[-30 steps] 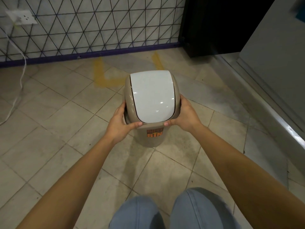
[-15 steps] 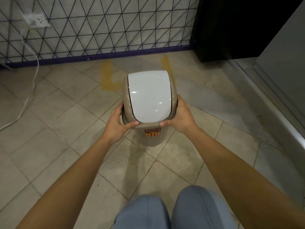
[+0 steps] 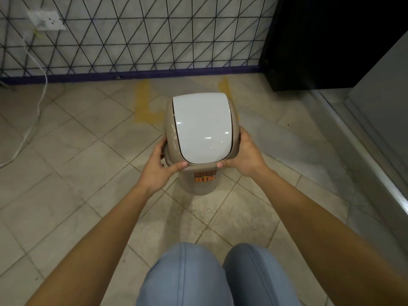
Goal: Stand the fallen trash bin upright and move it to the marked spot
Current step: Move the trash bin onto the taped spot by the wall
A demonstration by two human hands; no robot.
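The beige trash bin (image 3: 204, 184) with a white swing lid (image 3: 202, 127) is upright, seen from above, an orange "BIN" label on its near side. My left hand (image 3: 157, 171) grips the lid rim on the left and my right hand (image 3: 246, 154) grips it on the right, thumbs on the near edge. Yellow marks (image 3: 143, 107) painted on the floor tiles outline a spot just beyond the bin, close to the wall; the bin hides the middle of that outline. I cannot tell whether the bin's base touches the floor.
A wall with a black triangle pattern and a purple baseboard (image 3: 132, 74) runs across the back. A white socket (image 3: 47, 21) with a cable (image 3: 33, 124) hanging to the floor is at left. A black cabinet (image 3: 320, 40) and a grey metal-edged unit (image 3: 386, 151) stand at right. My knees (image 3: 212, 277) are below.
The bin, held in both hands, has moved forward toward the yellow marks and the wall; the view has followed it closer.
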